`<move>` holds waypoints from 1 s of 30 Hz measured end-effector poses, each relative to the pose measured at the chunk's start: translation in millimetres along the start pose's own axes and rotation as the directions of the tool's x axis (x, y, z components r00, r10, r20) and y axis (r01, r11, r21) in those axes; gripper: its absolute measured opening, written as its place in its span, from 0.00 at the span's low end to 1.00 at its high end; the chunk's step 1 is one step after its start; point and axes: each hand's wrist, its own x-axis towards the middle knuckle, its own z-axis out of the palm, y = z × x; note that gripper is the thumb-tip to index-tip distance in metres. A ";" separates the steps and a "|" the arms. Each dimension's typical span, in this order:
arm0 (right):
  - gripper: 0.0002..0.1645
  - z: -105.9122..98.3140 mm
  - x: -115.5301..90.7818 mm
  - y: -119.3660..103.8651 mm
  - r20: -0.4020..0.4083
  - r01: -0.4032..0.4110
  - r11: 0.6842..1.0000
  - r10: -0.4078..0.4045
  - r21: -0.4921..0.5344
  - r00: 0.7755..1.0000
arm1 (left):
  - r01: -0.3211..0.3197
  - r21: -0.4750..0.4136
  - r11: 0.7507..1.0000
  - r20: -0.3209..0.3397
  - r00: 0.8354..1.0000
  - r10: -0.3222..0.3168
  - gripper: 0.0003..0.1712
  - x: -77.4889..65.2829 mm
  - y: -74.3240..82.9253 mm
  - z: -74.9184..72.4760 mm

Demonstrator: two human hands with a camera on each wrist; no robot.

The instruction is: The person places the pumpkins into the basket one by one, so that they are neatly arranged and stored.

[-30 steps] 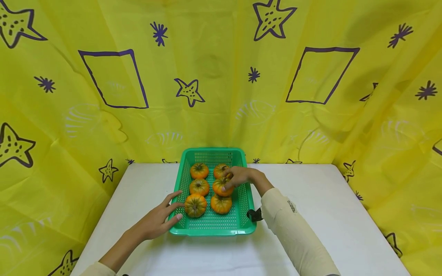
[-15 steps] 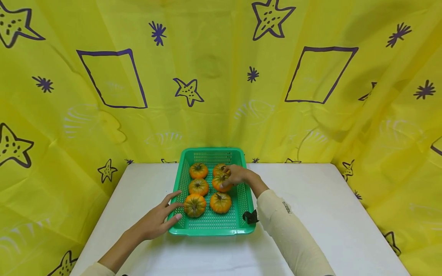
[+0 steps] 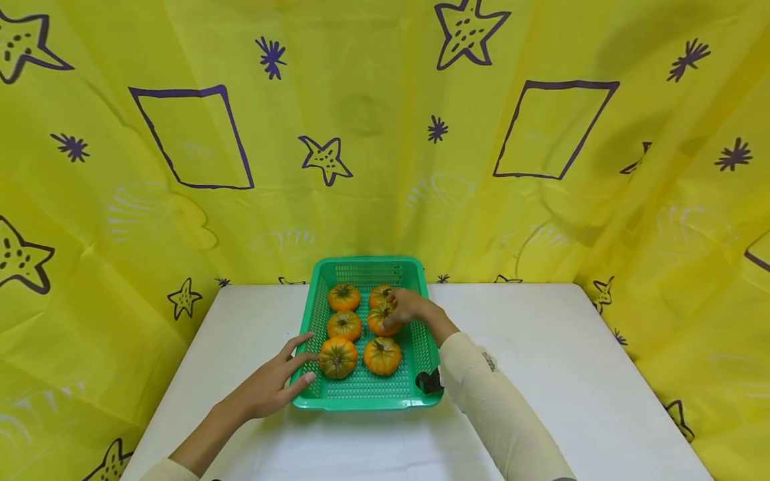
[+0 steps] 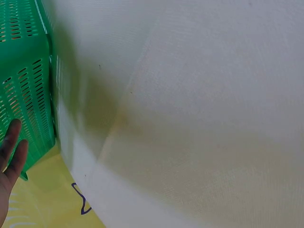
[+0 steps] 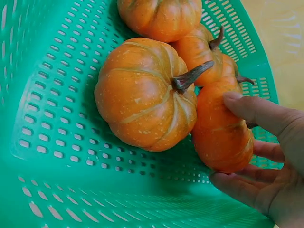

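Several small orange pumpkins stand in two columns in a green plastic basket (image 3: 361, 403). In the head view, my right hand (image 3: 410, 307) is over the middle pumpkin (image 3: 377, 322) of the right column. The right wrist view shows that hand (image 5: 270, 156) gripping this pumpkin (image 5: 221, 135), thumb on top and fingers at its underside. A front pumpkin (image 3: 381, 356) with a dark stem sits just nearer to me. My left hand (image 3: 273, 385) rests at the basket's left rim with fingers spread and fairly straight; in the left wrist view its fingers (image 4: 18, 159) overlap the basket's slotted side wall.
The basket stands on a white table (image 3: 511, 361), close to a yellow curtain (image 3: 373, 200) printed with stars, which also encloses both sides. A black item (image 3: 428, 381) by my right sleeve overlaps the basket's front right corner. The left column's front pumpkin (image 3: 338, 358) is near my left fingertips.
My right forearm has swung a little to the left, and the gripped pumpkin has shifted slightly toward the back. The whole view has drifted slightly. My left hand stays at the rim.
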 end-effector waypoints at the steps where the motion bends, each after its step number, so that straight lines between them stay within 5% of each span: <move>1: 0.45 1.1 0.2 -0.2 -0.002 -0.004 1.000 0.004 0.006 1.000 | 0.001 0.002 1.000 -0.001 1.000 -0.001 0.20 -0.2 0.0 0.0; 30: 0.37 13.8 5.4 -3.6 -0.026 -0.070 0.997 0.069 -0.040 0.997 | 0.002 -0.002 1.000 -0.002 1.000 -0.002 0.21 0.1 1.0 -1.4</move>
